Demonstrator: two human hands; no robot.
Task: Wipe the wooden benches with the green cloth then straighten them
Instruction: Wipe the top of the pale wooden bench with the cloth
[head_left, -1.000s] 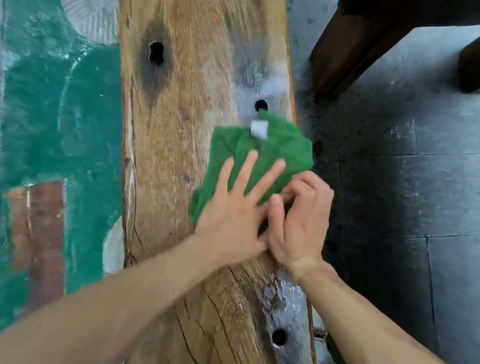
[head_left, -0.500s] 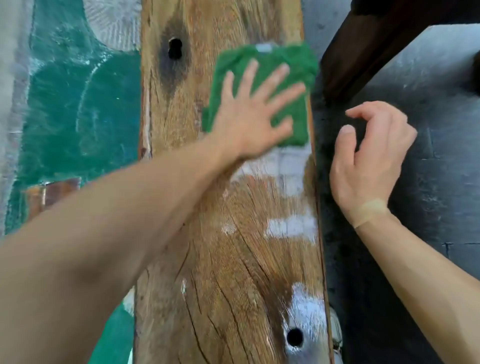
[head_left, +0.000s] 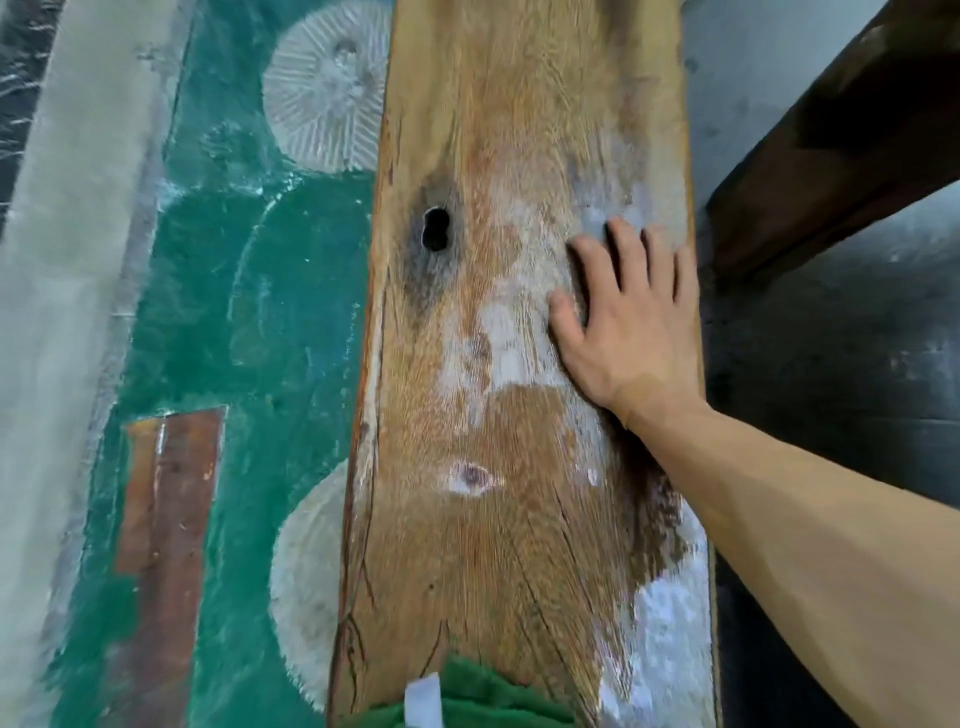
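Observation:
A long wooden bench with pale smears and a dark knot hole runs up the middle of the head view. My right hand lies flat on its right side, fingers straight and pointing away from me. The green cloth with a white label lies on the bench at the bottom edge of the frame, only its top showing. My left hand is out of view, and I cannot see whether it holds the cloth.
Left of the bench is a green painted floor with pale round patterns and a brown strip. Right of it is dark grey tiled floor, with a dark wooden beam at the upper right.
The cloth has come back from the far part of the bench to the near end. My left hand has left the view. My right hand has moved onto the bench and flattened.

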